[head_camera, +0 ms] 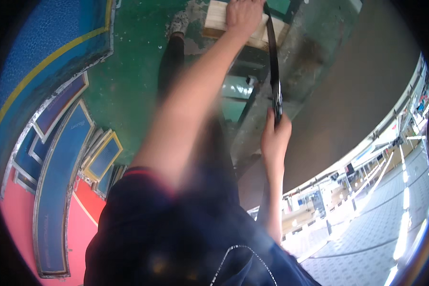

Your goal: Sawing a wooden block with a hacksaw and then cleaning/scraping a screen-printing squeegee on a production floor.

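My left hand (246,15) rests on top of a pale wooden block (214,18) and holds it down. The fingertips are cut off by the upper picture edge. In my right hand (277,139) is the handle end of what looks like a handsaw (272,60), its long dark blade seen nearly edge-on. The blade reaches up across the block, just right of my left hand. Whether its teeth have cut into the wood cannot be made out. Below the block is a worn bench or frame (257,107) with openings through it.
Several framed mesh screens (62,171) lean together at the left, beside a blue panel (53,39) with a yellow stripe. A broad grey-brown surface (329,103) runs along the right. My shoe (178,23) stands on the green, chipped floor (136,71).
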A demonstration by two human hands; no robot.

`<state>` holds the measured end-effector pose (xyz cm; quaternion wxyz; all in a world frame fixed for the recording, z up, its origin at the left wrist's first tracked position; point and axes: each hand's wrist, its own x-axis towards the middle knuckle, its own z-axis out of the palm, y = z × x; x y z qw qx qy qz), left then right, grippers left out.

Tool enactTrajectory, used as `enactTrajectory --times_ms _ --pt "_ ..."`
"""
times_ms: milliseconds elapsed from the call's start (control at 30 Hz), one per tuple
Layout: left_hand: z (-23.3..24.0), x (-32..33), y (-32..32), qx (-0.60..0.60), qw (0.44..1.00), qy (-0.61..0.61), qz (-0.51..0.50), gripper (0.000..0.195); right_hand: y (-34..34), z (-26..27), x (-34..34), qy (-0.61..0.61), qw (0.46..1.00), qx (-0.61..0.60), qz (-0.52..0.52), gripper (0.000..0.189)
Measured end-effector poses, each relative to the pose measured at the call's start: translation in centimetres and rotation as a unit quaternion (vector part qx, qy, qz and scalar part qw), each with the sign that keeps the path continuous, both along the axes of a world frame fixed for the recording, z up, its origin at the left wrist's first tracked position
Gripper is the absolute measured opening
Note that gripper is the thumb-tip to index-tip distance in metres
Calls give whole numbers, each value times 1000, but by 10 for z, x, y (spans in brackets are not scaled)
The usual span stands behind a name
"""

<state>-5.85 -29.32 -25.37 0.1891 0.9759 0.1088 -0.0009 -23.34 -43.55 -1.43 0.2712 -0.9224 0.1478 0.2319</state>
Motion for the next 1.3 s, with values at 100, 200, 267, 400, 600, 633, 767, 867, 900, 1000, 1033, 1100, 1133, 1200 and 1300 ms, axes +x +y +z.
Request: enactTrajectory --times_ms 100,200,267,400,600,633,767,867,900,1000,1033,1100,1133,1200,1300 --pt "20 20 -30 -62 998 -14 -11 36 0 -73 109 20 998 -49 19 37" --pt "11 21 -21 -50 998 -32 -9 37 9 -86 120 21 997 -63 39 38" --pt "6 -1 3 -43 999 12 2 39 8 -6 26 30 1000 -6 5 35" --pt "21 15 -15 -39 998 -39 -17 37 2 -41 97 67 997 -11 28 40" --pt "-14 2 -15 -19 999 -29 -7 38 -6 -30 48 61 997 -37 24 34" --pt "-12 -10 -24 -50 999 -17 5 36 -17 -26 41 4 998 29 58 32" --pt "32 23 -45 -50 996 -71 -1 34 -23 -90 142 27 987 -131 83 45" --pt "4 -1 -5 -45 999 4 -8 34 -12 -39 82 97 993 -23 66 44" --pt "1 -11 -4 -39 999 10 1 34 -18 -10 47 105 994 -24 28 44" --pt "-1 -8 -5 -44 998 -34 -5 35 -21 -14 48 85 995 -42 37 44" --pt "17 13 -25 -73 996 -53 -14 35 -18 -39 94 34 998 -22 37 45" --pt "15 23 -25 -94 995 -41 1 34 -21 -43 96 40 998 -17 39 43" --pt "9 11 -27 -93 995 -26 -8 32 -16 -45 96 50 998 -7 44 41" --pt "-8 -7 -19 -55 997 -52 4 32 -6 -12 53 75 997 -18 29 34" --pt "-16 -12 -15 -24 995 -97 27 35 -4 20 22 13 998 47 28 33"
